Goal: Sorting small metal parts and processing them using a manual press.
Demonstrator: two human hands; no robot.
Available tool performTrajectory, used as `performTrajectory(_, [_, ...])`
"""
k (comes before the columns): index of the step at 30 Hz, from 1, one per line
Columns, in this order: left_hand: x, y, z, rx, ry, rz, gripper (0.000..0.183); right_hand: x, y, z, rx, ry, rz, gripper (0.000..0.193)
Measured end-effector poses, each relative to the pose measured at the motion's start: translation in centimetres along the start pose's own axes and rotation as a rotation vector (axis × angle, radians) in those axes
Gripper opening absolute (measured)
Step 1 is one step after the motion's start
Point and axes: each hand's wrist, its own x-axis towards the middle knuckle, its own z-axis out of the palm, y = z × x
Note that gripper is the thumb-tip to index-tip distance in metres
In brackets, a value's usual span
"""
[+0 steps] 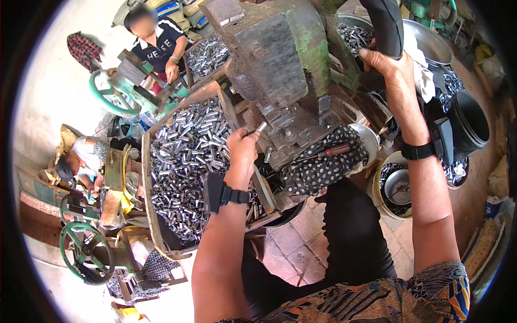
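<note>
My left hand [243, 144] pinches a short shiny metal tube [262, 127] beside the die area of a heavy, worn press [274, 64]. The tube points toward the metal block [280, 116] on the press bed. Up at the right, my right hand [389, 65] is closed round the lower end of a thick black-covered lever [385, 24]. Just left of my left hand stands a wooden box [146, 177] heaped with metal tubes [186, 156]. A polka-dot cloth [328, 169] lies below the press bed, with a red-handled screwdriver [336, 151] on it.
A person [156, 46] works at a machine with a green handwheel [107, 91]; another person [83, 161] bends at the far left. At right are a bucket with a metal bowl [398, 185], a black bucket [469, 121] and a large metal basin [428, 40].
</note>
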Motion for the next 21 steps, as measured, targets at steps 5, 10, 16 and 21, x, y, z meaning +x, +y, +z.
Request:
performTrajectory(5, [-2.8, 0.5, -1.7, -0.012, -0.131, -0.089, 0.019, -2.1, 4.2, 1.6, 0.095, 0.139, 0.027, 0.024])
performTrajectory(10, [-2.7, 0.2, -1.7, -0.066, -0.149, -0.138, 0.018, -0.4, 1.8, -0.2, 0.045, 0.010, 0.034, 0.018])
performTrajectory(16, [0.1, -1.9, -1.2, -0.146, -0.094, -0.016, 0.022, 1.6, -1.4, -1.0, -0.038, -0.088, 0.008, 0.021])
performTrajectory(21, [0.8, -0.2, 1.6, -0.193, -0.024, 0.087, 0.019, 4.1, -3.0, -2.1, -0.007, -0.200, -0.044, 0.020])
